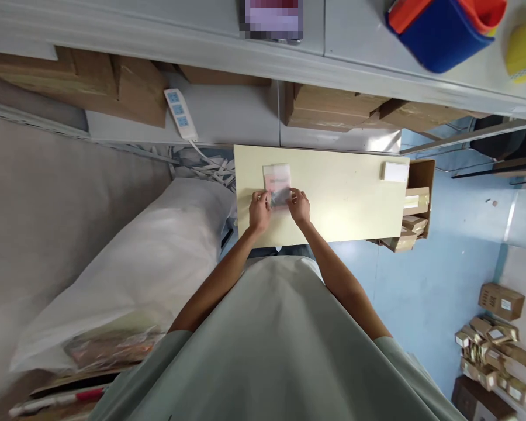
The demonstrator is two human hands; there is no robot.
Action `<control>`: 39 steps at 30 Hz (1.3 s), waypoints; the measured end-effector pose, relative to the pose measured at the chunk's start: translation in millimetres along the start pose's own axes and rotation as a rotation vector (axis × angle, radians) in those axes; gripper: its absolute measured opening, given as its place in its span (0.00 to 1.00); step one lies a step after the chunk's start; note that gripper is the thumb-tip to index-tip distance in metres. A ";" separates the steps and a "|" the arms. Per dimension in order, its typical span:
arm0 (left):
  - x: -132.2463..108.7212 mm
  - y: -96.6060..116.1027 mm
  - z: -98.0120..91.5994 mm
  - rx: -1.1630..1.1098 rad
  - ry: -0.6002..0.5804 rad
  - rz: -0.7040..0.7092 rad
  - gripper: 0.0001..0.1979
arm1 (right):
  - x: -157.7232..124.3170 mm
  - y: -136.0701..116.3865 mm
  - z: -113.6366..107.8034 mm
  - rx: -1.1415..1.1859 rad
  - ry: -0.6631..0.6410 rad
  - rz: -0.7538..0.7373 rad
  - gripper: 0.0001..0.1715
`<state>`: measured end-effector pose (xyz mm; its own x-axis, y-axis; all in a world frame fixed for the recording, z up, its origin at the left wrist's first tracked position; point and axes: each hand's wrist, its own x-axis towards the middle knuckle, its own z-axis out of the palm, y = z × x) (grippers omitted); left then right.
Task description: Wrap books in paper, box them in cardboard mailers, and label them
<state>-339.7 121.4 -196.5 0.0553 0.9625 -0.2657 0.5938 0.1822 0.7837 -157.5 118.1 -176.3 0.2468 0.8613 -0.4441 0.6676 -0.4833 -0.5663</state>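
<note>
A flat, clear-looking packet with pinkish and white contents lies on the pale yellow tabletop, near its left end. Its lower left edge is pinched by my left hand, thumb and fingers together. On the opposite side, my right hand grips the lower right edge in the same way. Blur hides the print on the packet, and I cannot make out what is inside it.
A small white box sits at the table's right end, above an open carton of small boxes. Beyond the table, a white power strip lies on a shelf with cardboard boxes. A large white sack bulges at left.
</note>
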 end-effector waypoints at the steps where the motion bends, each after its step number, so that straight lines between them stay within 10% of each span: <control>1: 9.2 -5.7 -10.5 0.004 0.029 -0.005 0.27 | 8.6 -12.2 9.3 0.002 -0.012 -0.016 0.29; 7: 52.6 -29.9 -60.1 0.012 0.063 -0.047 0.28 | 40.6 -66.1 46.7 -0.026 -0.042 -0.047 0.31; 14: 27.6 -16.5 -74.2 -0.029 0.101 -0.055 0.20 | 20.5 -69.7 17.5 -0.025 -0.089 -0.112 0.27; 29: -212.9 67.2 -59.6 -0.347 0.428 0.021 0.10 | -135.1 6.6 -85.3 0.344 -0.257 -0.424 0.27; 39: -377.3 103.0 -50.4 -0.306 0.638 -0.124 0.10 | -224.2 10.5 -83.5 0.399 -0.568 -0.548 0.30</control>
<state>-339.9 -212.8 12.7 -0.5336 0.8439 -0.0567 0.3080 0.2562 0.9162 -147.1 -67.0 -24.7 -0.4933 0.8311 -0.2567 0.2685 -0.1352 -0.9537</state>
